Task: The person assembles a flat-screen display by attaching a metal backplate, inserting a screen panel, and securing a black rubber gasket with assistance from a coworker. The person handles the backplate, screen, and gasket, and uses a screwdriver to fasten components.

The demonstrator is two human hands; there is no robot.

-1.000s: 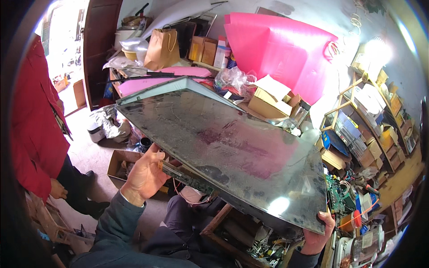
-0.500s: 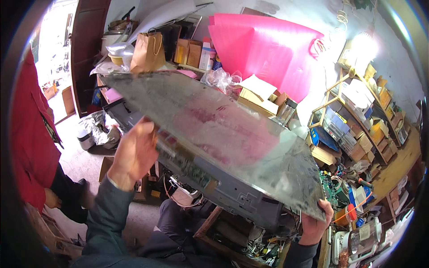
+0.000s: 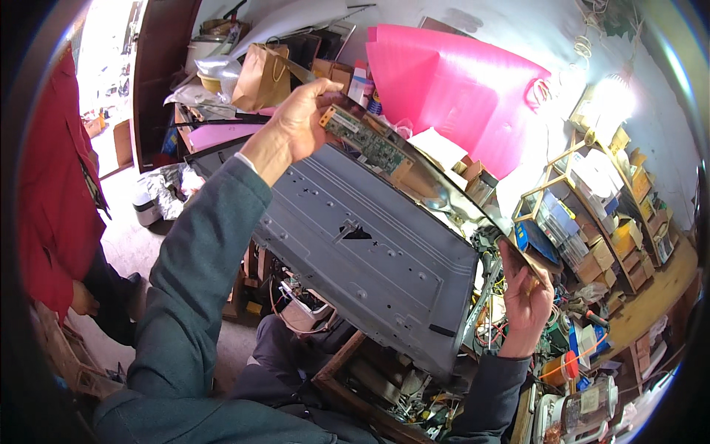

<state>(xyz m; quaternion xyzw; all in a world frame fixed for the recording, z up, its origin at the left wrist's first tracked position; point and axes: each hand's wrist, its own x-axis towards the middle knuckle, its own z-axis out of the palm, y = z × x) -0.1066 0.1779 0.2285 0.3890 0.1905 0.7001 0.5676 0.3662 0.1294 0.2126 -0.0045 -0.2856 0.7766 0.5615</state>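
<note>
My left hand [image 3: 302, 122] is raised, its fingers closed over the near edge of a thin display panel [image 3: 423, 180]. The panel is now tipped up steeply, almost edge-on to me. A narrow green circuit board [image 3: 364, 142] runs along that edge, close beside the left hand. At the panel's right end, my right hand [image 3: 526, 297] grips the corner with the palm partly turned up. Below the panel lies a large dark grey metal back tray [image 3: 347, 229], with ribs, small holes and a black opening near its middle.
A person in a red coat [image 3: 55, 192] stands at the left. Behind are a pink sheet [image 3: 458, 89] and a brown paper bag [image 3: 262, 78]. Cluttered shelves [image 3: 592, 214] fill the right. A wooden drawer of tools [image 3: 370, 385] stands below the tray.
Both hands have lifted and tipped the panel up and away, from nearly flat to almost edge-on. The grey tray beneath has come into view. My left hand has moved up and right.
</note>
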